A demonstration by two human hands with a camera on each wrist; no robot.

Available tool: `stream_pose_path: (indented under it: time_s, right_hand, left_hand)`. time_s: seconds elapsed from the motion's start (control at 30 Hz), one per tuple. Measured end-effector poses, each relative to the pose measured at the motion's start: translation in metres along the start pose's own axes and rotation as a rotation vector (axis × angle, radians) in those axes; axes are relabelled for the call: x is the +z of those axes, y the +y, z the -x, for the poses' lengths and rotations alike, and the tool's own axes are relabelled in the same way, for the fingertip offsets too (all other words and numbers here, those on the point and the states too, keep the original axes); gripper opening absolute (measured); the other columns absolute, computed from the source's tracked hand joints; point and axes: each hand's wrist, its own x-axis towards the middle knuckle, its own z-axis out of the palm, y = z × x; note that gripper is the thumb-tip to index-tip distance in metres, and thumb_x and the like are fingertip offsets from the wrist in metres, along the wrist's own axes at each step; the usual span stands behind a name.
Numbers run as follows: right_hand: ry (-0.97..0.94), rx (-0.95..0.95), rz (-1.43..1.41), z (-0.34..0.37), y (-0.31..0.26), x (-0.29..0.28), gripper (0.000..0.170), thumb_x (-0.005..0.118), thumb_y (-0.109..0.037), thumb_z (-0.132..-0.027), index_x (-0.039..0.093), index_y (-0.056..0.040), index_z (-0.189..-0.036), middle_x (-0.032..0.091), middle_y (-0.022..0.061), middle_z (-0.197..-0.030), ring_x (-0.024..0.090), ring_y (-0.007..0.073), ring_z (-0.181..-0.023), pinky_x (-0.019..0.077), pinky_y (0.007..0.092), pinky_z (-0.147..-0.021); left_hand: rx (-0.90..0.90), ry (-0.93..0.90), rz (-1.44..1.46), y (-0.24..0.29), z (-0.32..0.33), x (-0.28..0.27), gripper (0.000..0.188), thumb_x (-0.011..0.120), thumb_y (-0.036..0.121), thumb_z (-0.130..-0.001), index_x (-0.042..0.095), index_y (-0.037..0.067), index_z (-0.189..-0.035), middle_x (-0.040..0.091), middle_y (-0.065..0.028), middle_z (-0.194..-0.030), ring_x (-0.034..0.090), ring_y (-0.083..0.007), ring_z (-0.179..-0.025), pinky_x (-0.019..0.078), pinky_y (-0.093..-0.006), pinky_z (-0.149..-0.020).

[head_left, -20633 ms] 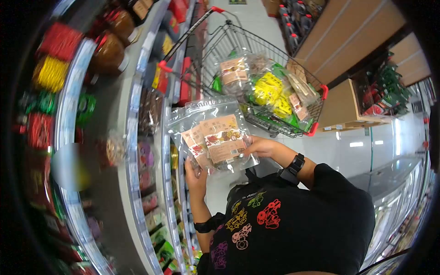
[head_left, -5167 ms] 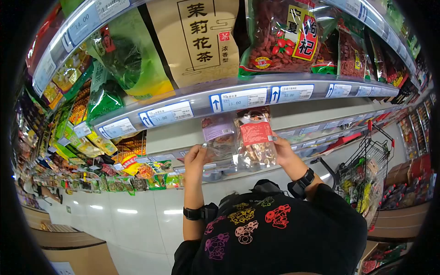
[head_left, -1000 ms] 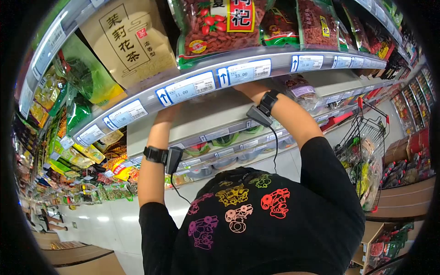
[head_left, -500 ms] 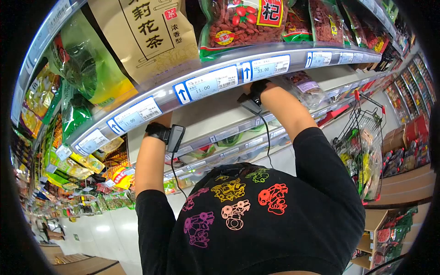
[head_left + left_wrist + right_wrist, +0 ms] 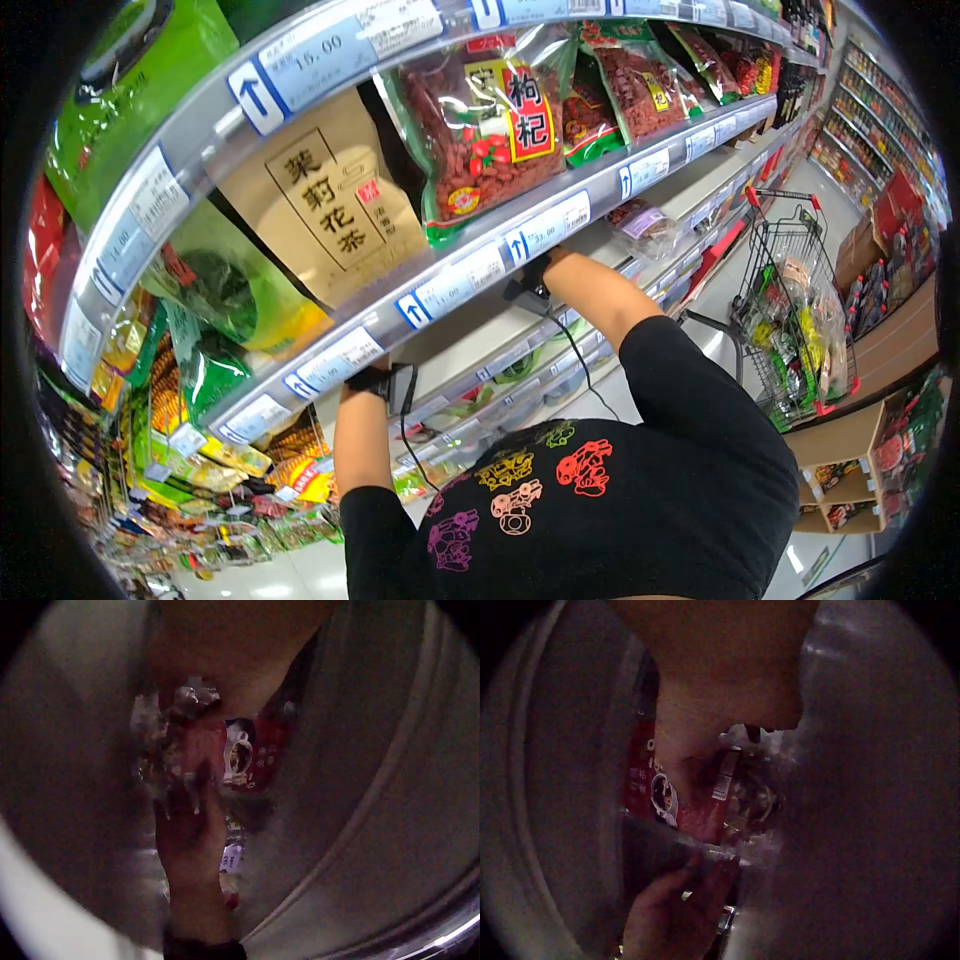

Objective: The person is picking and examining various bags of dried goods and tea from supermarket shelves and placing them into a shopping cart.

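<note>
In the head view both forearms reach in under the upper shelf's price rail, so the hands are hidden there. The left wrist view, dark and grainy, has a clear plastic bag with a red label between the two hands. My left hand grips one side of the bag. From the opposite side my right hand holds it, fingertips at the edge. Dried pieces show through the plastic in the right wrist view. A bag with a lavender label lies on the lower shelf, right of my right arm.
Above the rail stand a jasmine tea bag and a goji berry bag. A wire shopping cart is at the right. Cables hang from the wrist devices. Yellow-green packets fill the left racks.
Earlier both hands held the red-label and lavender-label bags in front of the shelf. Now the lavender-label bag lies on the lower shelf and the hands are underneath the upper one. The head view has tilted.
</note>
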Motion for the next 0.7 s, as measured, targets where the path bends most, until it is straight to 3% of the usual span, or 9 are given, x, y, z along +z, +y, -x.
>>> stream_pose_path:
  time_s: [0.33,0.43,0.53,0.6,0.63,0.7]
  right_hand:
    - [0.093,0.043,-0.119,0.033,0.011,0.01,0.052,0.057,-0.022,-0.075,0.04,-0.0013,-0.119,0.04,0.0193,-0.122,0.037,0.0317,-0.113,0.0284,0.0372,-0.096]
    - [0.154,-0.031,-0.252,0.056,-0.002,0.03,0.053,0.057,-0.022,-0.075,0.039,-0.0012,-0.12,0.039,0.0199,-0.123,0.036,0.0324,-0.114,0.0275,0.0375,-0.097]
    - [0.22,-0.251,-0.337,0.108,-0.026,0.041,0.054,0.057,-0.023,-0.074,0.038,-0.0011,-0.121,0.038,0.0205,-0.124,0.035,0.0331,-0.115,0.0266,0.0378,-0.098]
    - [0.27,-0.463,-0.285,0.153,-0.045,0.029,0.055,0.057,-0.023,-0.074,0.038,-0.001,-0.121,0.037,0.0209,-0.125,0.035,0.0335,-0.116,0.026,0.038,-0.098]
    - [0.307,-0.565,-0.211,0.175,-0.051,0.017,0.059,0.057,-0.025,-0.074,0.036,-0.0009,-0.123,0.034,0.0215,-0.127,0.031,0.0356,-0.118,0.0238,0.041,-0.099]
    - [0.349,-0.701,-0.077,0.212,-0.056,-0.006,0.065,0.056,-0.03,-0.074,0.031,-0.0003,-0.126,0.028,0.0221,-0.131,0.025,0.0374,-0.122,0.0189,0.0465,-0.099]
  left_hand:
    - [-0.06,-0.018,0.284,-0.004,0.035,0.034,0.033,0.045,0.027,-0.084,0.049,0.01,-0.111,0.051,-0.011,-0.109,0.048,-0.0205,-0.096,0.0379,-0.0329,-0.079]
    - [-0.085,-0.071,0.383,-0.011,0.057,0.051,0.032,0.044,0.027,-0.084,0.049,0.01,-0.112,0.051,-0.011,-0.109,0.048,-0.0204,-0.095,0.0379,-0.0326,-0.079]
    - [-0.128,-0.196,0.374,-0.022,0.092,0.074,0.032,0.044,0.027,-0.085,0.049,0.01,-0.112,0.05,-0.011,-0.109,0.048,-0.0203,-0.095,0.038,-0.0323,-0.078]
    - [-0.158,-0.386,0.243,-0.022,0.125,0.096,0.035,0.042,0.028,-0.084,0.049,0.006,-0.111,0.049,-0.0113,-0.112,0.046,-0.0215,-0.099,0.0362,-0.0335,-0.079]
    - [-0.182,-0.385,0.166,-0.03,0.132,0.104,0.039,0.041,0.031,-0.084,0.047,0.003,-0.112,0.047,-0.0109,-0.115,0.045,-0.0227,-0.101,0.036,-0.0321,-0.079]
    - [-0.226,-0.575,0.163,-0.049,0.152,0.117,0.043,0.039,0.033,-0.085,0.042,0.005,-0.117,0.046,-0.0102,-0.116,0.041,-0.0238,-0.109,0.0303,-0.0368,-0.09]
